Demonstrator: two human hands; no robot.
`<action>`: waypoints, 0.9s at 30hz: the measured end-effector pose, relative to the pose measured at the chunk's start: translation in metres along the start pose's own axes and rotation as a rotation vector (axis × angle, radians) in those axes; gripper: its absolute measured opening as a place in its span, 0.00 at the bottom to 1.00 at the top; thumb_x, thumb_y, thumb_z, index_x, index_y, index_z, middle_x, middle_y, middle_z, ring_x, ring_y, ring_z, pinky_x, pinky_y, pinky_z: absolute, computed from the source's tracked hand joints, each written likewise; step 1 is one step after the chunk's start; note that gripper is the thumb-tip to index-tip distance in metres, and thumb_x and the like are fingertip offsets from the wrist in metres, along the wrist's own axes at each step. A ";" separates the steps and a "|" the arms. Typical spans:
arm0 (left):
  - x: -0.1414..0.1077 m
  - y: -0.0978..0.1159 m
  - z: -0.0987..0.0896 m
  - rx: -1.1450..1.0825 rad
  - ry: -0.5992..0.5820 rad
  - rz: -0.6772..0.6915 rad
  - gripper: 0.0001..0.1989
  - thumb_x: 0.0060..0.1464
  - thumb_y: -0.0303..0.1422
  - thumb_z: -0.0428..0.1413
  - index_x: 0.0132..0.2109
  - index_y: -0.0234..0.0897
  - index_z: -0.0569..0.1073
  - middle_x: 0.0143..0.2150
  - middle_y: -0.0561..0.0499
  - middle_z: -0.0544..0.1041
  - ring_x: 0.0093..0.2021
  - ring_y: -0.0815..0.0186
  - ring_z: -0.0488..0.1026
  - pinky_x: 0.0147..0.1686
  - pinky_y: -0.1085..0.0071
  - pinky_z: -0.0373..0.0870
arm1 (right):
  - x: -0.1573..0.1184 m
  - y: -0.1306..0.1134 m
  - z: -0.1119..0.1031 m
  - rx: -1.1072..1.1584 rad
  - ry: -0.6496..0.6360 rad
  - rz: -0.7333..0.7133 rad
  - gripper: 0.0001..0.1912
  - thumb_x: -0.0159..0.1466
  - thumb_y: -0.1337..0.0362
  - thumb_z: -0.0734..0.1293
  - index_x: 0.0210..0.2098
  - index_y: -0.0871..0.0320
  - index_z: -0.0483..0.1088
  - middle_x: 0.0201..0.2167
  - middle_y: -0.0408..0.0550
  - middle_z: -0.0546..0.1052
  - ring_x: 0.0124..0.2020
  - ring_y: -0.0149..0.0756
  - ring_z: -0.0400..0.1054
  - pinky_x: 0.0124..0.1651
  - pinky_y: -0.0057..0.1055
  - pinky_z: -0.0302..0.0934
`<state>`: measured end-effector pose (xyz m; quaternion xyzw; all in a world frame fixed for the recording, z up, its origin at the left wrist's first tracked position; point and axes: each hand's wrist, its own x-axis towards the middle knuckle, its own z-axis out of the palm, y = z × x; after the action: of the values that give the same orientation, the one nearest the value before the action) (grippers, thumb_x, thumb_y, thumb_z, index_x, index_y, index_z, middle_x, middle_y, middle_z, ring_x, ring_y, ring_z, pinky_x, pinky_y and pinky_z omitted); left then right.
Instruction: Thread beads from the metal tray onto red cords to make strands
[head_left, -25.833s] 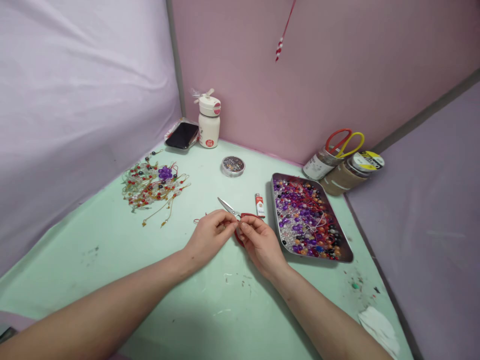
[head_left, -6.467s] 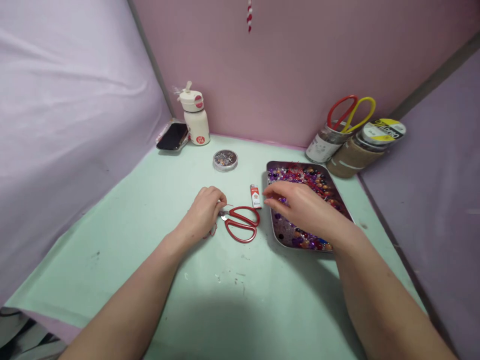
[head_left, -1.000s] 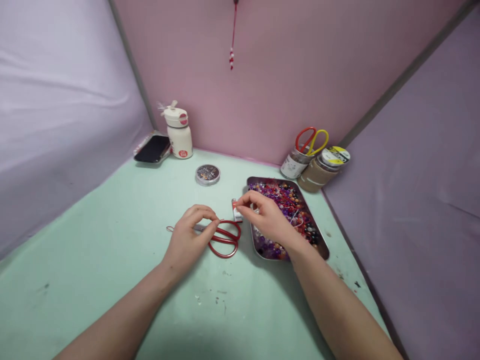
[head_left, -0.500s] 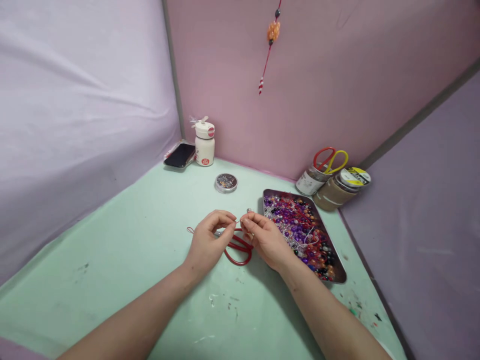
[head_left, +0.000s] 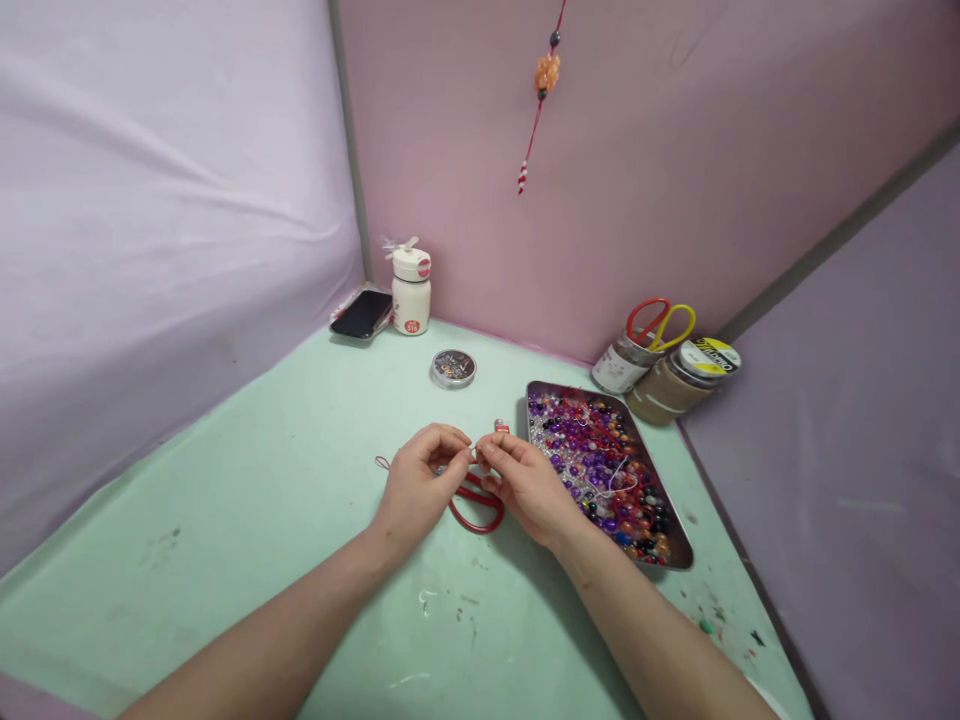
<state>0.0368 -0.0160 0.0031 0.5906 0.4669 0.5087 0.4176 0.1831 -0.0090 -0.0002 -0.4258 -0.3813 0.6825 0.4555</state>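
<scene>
My left hand [head_left: 426, 478] pinches a thin red cord, a loop [head_left: 382, 462] of which sticks out to the left behind the hand. Close by on the right, my right hand [head_left: 525, 483] is closed in a pinch on the same cord, its fingertips almost touching the left ones. Anything small between the fingertips is too tiny to make out. Below both hands lie red-handled scissors [head_left: 480, 522] on the table, their blades hidden behind my left hand. A red lighter [head_left: 502, 426] shows just beyond my right fingers.
Right of my hands sits a metal tray [head_left: 679, 545] of mixed beads. Behind it stand a jar [head_left: 619, 368] holding scissors and a brown jar [head_left: 667, 392] topped by a spool [head_left: 709, 357]. Farther back are a round spool [head_left: 453, 368], a white bottle [head_left: 412, 300] and a phone [head_left: 363, 314]. A beaded string [head_left: 547, 73] hangs above.
My right fingertips have come slightly nearer the left ones and lowered a little, uncovering more of the lighter. The view has tilted up very slightly.
</scene>
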 end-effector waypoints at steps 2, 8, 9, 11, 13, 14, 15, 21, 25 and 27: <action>0.000 0.000 0.000 -0.005 -0.006 -0.018 0.03 0.51 0.30 0.53 0.29 0.37 0.69 0.36 0.49 0.74 0.36 0.67 0.72 0.38 0.69 0.70 | 0.000 0.000 0.000 -0.014 0.003 -0.005 0.15 0.52 0.54 0.72 0.29 0.59 0.68 0.29 0.42 0.68 0.29 0.26 0.58 0.32 0.25 0.56; 0.001 -0.002 0.001 -0.029 -0.009 -0.041 0.04 0.51 0.30 0.54 0.29 0.36 0.69 0.36 0.50 0.74 0.36 0.68 0.72 0.38 0.70 0.70 | 0.000 0.000 0.000 -0.023 0.002 -0.018 0.15 0.53 0.54 0.72 0.29 0.59 0.68 0.29 0.42 0.68 0.29 0.26 0.58 0.33 0.25 0.55; 0.001 -0.002 0.001 -0.031 -0.007 -0.044 0.04 0.51 0.30 0.54 0.29 0.36 0.69 0.36 0.50 0.74 0.35 0.68 0.72 0.38 0.70 0.70 | 0.000 0.000 0.000 -0.024 0.002 -0.022 0.15 0.53 0.54 0.72 0.29 0.59 0.68 0.29 0.42 0.68 0.29 0.26 0.58 0.33 0.25 0.55; 0.000 -0.001 0.001 -0.033 -0.003 -0.051 0.04 0.51 0.29 0.54 0.29 0.36 0.69 0.36 0.50 0.74 0.35 0.68 0.72 0.37 0.71 0.70 | 0.000 0.001 0.000 -0.030 0.002 -0.030 0.15 0.53 0.54 0.72 0.29 0.59 0.68 0.29 0.42 0.68 0.29 0.26 0.58 0.33 0.25 0.55; 0.000 -0.001 0.001 -0.028 -0.003 -0.057 0.03 0.50 0.29 0.54 0.29 0.36 0.69 0.36 0.50 0.74 0.35 0.68 0.72 0.37 0.71 0.70 | 0.000 0.001 0.000 -0.037 0.001 -0.031 0.14 0.53 0.55 0.71 0.29 0.59 0.69 0.29 0.42 0.68 0.29 0.27 0.58 0.33 0.26 0.55; 0.000 -0.001 0.001 -0.025 -0.004 -0.059 0.03 0.50 0.29 0.54 0.29 0.36 0.69 0.36 0.50 0.74 0.35 0.68 0.72 0.37 0.71 0.70 | 0.001 0.002 -0.001 -0.040 0.001 -0.030 0.14 0.53 0.55 0.71 0.29 0.59 0.69 0.29 0.42 0.69 0.29 0.27 0.58 0.33 0.26 0.55; 0.000 -0.001 0.001 -0.022 -0.005 -0.061 0.03 0.50 0.29 0.53 0.29 0.36 0.69 0.36 0.50 0.74 0.35 0.68 0.72 0.37 0.71 0.70 | 0.001 0.002 -0.001 -0.041 0.002 -0.029 0.14 0.53 0.54 0.72 0.29 0.59 0.69 0.29 0.42 0.68 0.29 0.27 0.58 0.33 0.26 0.55; 0.001 -0.001 0.001 -0.012 -0.015 -0.070 0.03 0.50 0.29 0.53 0.30 0.36 0.69 0.36 0.50 0.75 0.34 0.68 0.72 0.37 0.71 0.70 | 0.003 0.004 -0.003 -0.065 -0.007 -0.047 0.13 0.54 0.54 0.71 0.30 0.57 0.69 0.29 0.41 0.68 0.28 0.27 0.58 0.32 0.26 0.55; 0.001 -0.001 0.000 0.015 -0.018 -0.085 0.03 0.50 0.30 0.53 0.30 0.36 0.69 0.34 0.51 0.75 0.32 0.69 0.71 0.34 0.72 0.69 | 0.002 0.004 -0.002 -0.098 0.010 -0.062 0.13 0.54 0.54 0.70 0.30 0.58 0.68 0.27 0.39 0.66 0.25 0.25 0.56 0.29 0.25 0.53; 0.001 0.000 0.000 0.066 -0.023 -0.113 0.03 0.50 0.31 0.53 0.31 0.36 0.70 0.30 0.53 0.73 0.28 0.70 0.68 0.30 0.74 0.66 | 0.001 0.004 -0.002 -0.122 0.024 -0.071 0.14 0.54 0.54 0.70 0.30 0.58 0.68 0.25 0.38 0.65 0.23 0.24 0.54 0.27 0.24 0.51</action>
<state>0.0366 -0.0148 0.0035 0.5824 0.5113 0.4619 0.4313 0.1835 -0.0088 -0.0043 -0.4472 -0.4315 0.6363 0.4571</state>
